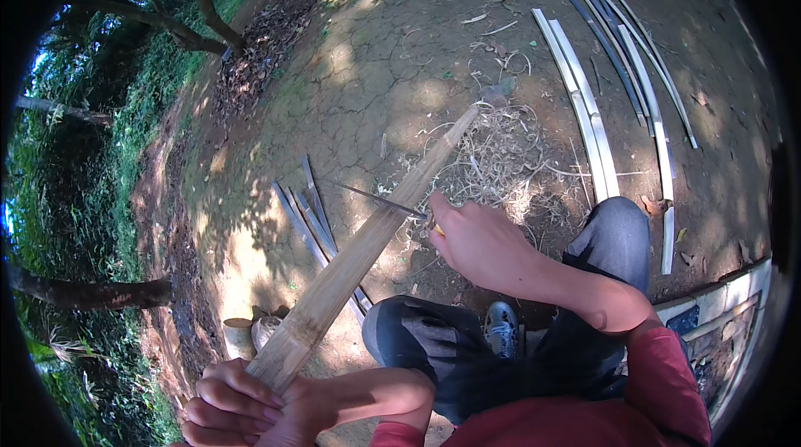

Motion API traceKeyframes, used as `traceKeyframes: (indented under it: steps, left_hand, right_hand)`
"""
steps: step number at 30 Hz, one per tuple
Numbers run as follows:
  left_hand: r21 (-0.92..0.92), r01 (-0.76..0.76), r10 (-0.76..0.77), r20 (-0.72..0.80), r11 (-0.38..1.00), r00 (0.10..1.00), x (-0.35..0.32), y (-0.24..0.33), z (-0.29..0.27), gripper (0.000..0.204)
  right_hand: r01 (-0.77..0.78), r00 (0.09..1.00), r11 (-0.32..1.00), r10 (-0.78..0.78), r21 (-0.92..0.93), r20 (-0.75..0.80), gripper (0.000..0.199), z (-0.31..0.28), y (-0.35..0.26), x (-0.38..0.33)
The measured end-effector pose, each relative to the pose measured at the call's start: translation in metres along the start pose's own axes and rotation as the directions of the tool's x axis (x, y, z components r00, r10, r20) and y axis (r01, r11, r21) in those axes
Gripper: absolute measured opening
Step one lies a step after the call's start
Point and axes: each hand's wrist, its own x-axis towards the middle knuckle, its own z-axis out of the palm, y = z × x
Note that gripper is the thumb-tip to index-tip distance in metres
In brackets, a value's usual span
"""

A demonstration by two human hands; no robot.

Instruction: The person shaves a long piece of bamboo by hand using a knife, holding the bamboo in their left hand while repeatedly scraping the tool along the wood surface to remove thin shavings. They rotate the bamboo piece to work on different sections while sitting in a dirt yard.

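Observation:
A long, pale bamboo slat [346, 272] slants from my lower left up toward the middle of the head view. My left hand [242, 409] is wrapped round its near end. In my right hand [476, 234], closed beside the slat's right edge, is a knife [371, 195] with a thin dark blade; a bit of yellowish handle shows at the fist. The blade lies across the slat's upper half and its tip sticks out to the left. Curly bamboo shavings [509, 155] are heaped on the ground near the slat's far end.
Split bamboo strips [584, 101] lie on the soil ahead to the right, with several more [642, 63] beyond. Other strips [313, 222] lie left of the slat, near a cut bamboo piece [238, 337]. A pale frame [726, 305] stands at right. Trees and plants line the left.

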Motion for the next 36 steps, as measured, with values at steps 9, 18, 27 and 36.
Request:
traceKeyframes:
  steps: [9,18,27,36]
  left_hand:
    - [-0.308,0.219,-0.09,0.383,0.926,0.919,0.019,-0.005,-0.03,0.055]
    - [-0.642,0.491,0.078,0.65,0.589,0.756,0.016,-0.01,-0.017,0.055]
    - [-0.65,0.672,0.231,0.757,0.353,0.611,0.012,-0.01,0.0,0.06]
    - [-0.614,0.321,0.021,0.482,0.721,0.876,0.008,-0.004,-0.006,0.054]
  right_hand:
    - [-0.079,0.988,0.997,0.077,-0.007,-0.137,0.028,0.018,0.064,0.028]
    - [0.181,0.973,0.98,-0.166,0.08,-0.159,0.027,-0.026,0.033,-0.004]
    - [-0.111,0.986,0.989,0.097,-0.094,-0.138,0.027,0.011,0.09,0.017]
    - [-0.025,0.983,0.997,0.039,0.079,-0.178,0.028,-0.01,0.051,0.003]
